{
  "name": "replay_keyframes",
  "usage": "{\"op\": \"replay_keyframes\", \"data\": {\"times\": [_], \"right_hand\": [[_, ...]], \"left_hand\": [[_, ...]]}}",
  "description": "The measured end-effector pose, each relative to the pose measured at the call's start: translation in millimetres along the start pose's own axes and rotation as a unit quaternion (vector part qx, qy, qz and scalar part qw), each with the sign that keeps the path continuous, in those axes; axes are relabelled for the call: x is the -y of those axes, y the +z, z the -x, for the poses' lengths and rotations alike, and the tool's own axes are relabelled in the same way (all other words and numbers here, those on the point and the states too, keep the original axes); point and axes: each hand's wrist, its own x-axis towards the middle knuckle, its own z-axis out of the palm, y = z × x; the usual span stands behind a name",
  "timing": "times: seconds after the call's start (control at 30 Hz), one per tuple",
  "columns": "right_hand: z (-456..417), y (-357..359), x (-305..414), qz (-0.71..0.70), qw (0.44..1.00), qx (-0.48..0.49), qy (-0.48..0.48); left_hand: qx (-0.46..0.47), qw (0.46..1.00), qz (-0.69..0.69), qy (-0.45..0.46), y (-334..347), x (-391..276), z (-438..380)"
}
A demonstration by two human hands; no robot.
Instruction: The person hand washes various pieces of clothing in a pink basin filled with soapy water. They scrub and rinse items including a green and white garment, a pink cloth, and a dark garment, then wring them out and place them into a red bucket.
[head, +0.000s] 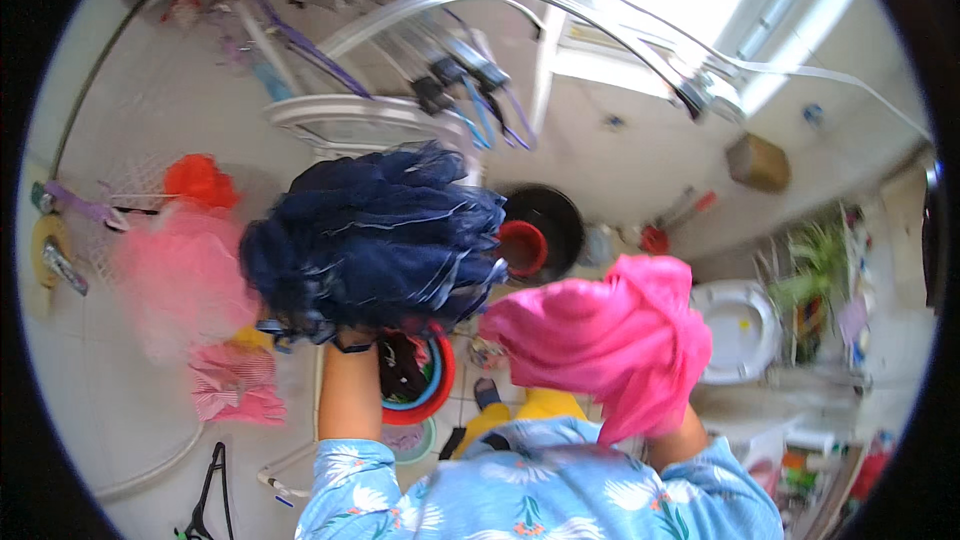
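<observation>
My left hand (358, 339) holds up a bundle of dark navy sheer garment fabric (375, 240) with pale trim lines. The fabric hides most of the fingers. On the other side, a bright pink cloth (600, 330) hangs bunched from my right hand (679, 427), which is largely covered by it. The two cloths are close together, the navy one farther from my body. Below my left forearm, a red basin (448, 382) has a blue basin (431, 390) nested in it, with dark clothes (403, 367) inside.
Clothes hangers (450, 75) hang ahead, over a white lidded appliance (360, 116). Pink tulle (176, 270) and gloves (240, 386) hang at left. A black tub (562, 225) holds a red bowl (523, 247). A toilet (739, 330) and plant shelf (814, 277) stand right.
</observation>
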Motion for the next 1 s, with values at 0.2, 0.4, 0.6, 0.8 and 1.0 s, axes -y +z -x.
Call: {"op": "replay_keyframes", "data": {"times": [0.2,0.4,0.6,0.8,1.0], "right_hand": [[49.1,-21.0,104.7,0.085,0.984,-0.062,-0.145],[137.7,-55.1,185.2,0.172,0.944,-0.162,-0.232],[219.5,-103.5,235.6,0.228,0.902,-0.247,-0.273],[330.0,-159.9,298.4,0.306,0.841,-0.339,-0.29],[460.0,-231.7,343.6,0.369,0.789,-0.41,-0.271]], "left_hand": [[0.171,0.982,-0.077,0.01,52.4,-33.3,86.3],[0.322,0.939,-0.115,0.044,116.7,-35.6,114.0],[0.417,0.894,-0.147,0.074,190.1,-29.6,139.5],[0.524,0.829,-0.165,0.111,274.9,-23.1,201.8],[0.628,0.731,-0.19,0.189,398.1,-3.3,298.3]]}}
